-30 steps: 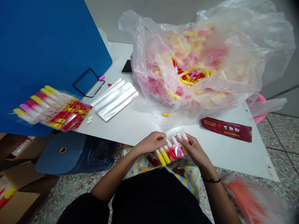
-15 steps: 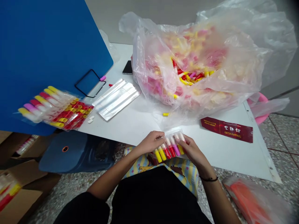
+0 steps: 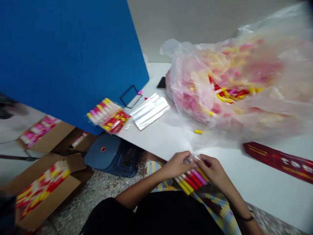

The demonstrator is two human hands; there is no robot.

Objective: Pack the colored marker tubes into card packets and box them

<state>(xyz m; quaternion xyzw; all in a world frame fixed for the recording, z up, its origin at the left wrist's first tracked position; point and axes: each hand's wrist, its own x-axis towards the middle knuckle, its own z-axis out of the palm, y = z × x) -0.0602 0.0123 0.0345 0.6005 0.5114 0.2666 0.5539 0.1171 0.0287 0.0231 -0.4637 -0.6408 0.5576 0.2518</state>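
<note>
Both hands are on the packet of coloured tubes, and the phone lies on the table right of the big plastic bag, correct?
No: the head view shows the phone on the table left of the big plastic bag, not right. The left hand and right hand are indeed on the packet of coloured tubes.

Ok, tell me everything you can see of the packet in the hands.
The clear packet looks like thin, shiny plastic. It holds a side-by-side row of slim tubes, yellow, red, pink and yellow from left to right, with pale upper parts. It slants over the lap by the near edge of the table. The left hand and right hand pinch its top, hiding whether it is sealed.
</note>
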